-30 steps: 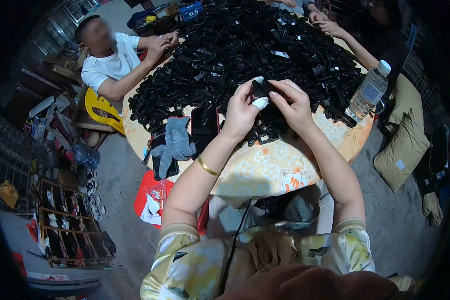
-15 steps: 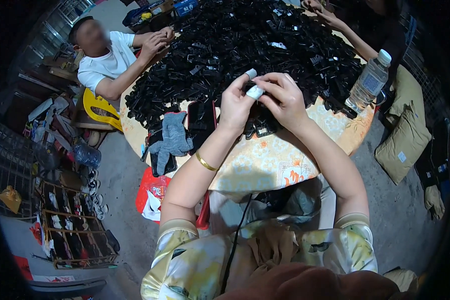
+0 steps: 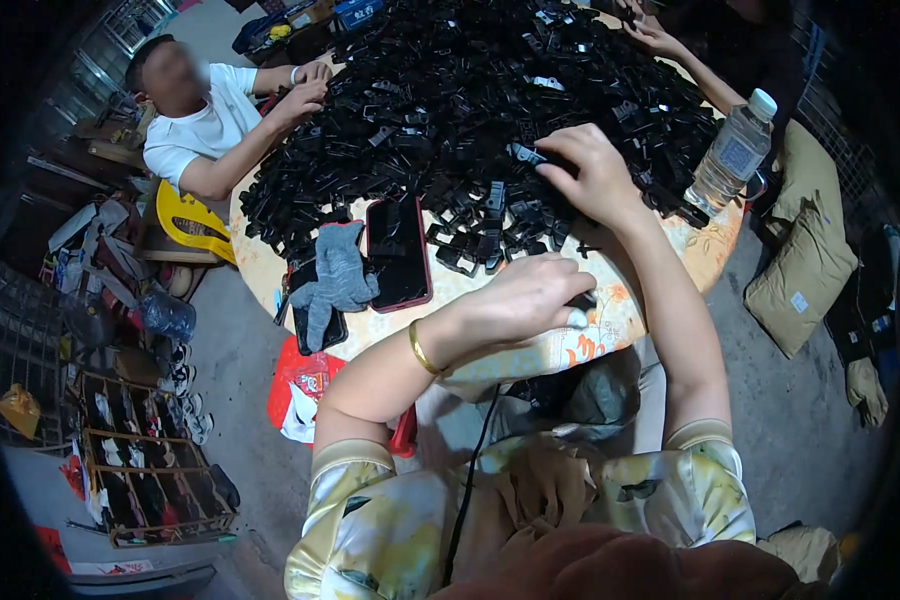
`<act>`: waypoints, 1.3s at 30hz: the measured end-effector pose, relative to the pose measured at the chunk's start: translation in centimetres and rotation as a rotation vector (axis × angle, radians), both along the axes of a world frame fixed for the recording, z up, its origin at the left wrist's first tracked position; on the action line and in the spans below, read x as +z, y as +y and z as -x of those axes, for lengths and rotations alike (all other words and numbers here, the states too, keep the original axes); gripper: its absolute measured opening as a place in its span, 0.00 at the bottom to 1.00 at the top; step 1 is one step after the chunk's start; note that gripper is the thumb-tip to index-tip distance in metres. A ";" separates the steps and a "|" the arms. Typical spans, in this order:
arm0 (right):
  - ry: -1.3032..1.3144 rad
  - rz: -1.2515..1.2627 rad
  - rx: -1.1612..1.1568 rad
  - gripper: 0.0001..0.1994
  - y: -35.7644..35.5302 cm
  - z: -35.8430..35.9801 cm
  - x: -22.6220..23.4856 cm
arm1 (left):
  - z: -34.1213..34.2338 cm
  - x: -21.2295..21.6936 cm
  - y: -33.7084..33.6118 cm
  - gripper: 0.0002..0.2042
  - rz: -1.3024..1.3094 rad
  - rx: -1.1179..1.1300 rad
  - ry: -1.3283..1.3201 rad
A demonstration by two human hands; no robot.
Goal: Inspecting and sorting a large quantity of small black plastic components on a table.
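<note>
Black clips [image 3: 490,110] under outstretched right hand [image 3: 590,175]; left hand [image 3: 530,295] curled near table edge.

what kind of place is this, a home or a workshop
Most likely a small informal workshop doing hand assembly or sorting. A round table is heaped with small black plastic parts, other people sit working the same pile, and the bare floor is cluttered with crates.

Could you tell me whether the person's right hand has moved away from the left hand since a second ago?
Yes. The right hand has gone forward onto the black parts pile; the left hand dropped toward the table edge.
</note>
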State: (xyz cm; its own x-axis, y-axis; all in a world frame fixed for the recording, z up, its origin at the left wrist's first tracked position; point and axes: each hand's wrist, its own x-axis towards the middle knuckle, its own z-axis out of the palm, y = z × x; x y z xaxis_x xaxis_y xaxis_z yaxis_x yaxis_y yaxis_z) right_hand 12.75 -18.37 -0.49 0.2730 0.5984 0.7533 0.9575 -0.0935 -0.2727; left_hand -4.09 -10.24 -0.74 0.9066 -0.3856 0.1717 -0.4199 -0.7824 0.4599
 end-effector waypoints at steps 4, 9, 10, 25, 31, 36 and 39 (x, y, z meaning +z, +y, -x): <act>-0.071 0.121 -0.073 0.15 0.6 0.5 -1.1 | 0.0 1.9 0.1 0.16 0.008 0.206 -0.166; -0.092 0.101 -0.225 0.13 2.0 1.0 -1.6 | -1.0 0.7 2.1 0.12 -0.223 0.617 -0.278; -0.105 0.154 -0.287 0.11 2.5 1.1 -1.7 | -1.3 0.3 2.5 0.12 -0.225 0.617 -0.277; -0.097 0.270 -0.024 0.12 1.5 2.3 -1.3 | -2.9 2.3 6.5 0.12 1.311 0.687 -0.076; 0.027 0.200 0.050 0.10 0.7 1.5 0.0 | -3.1 1.4 7.6 0.11 1.558 0.493 0.149; 0.413 -0.031 0.252 0.16 0.4 1.4 0.7 | -3.6 1.1 6.7 0.14 1.437 0.534 0.043; 0.787 -0.057 0.370 0.21 0.3 2.0 1.1 | -3.4 0.9 5.9 0.16 1.256 0.568 0.003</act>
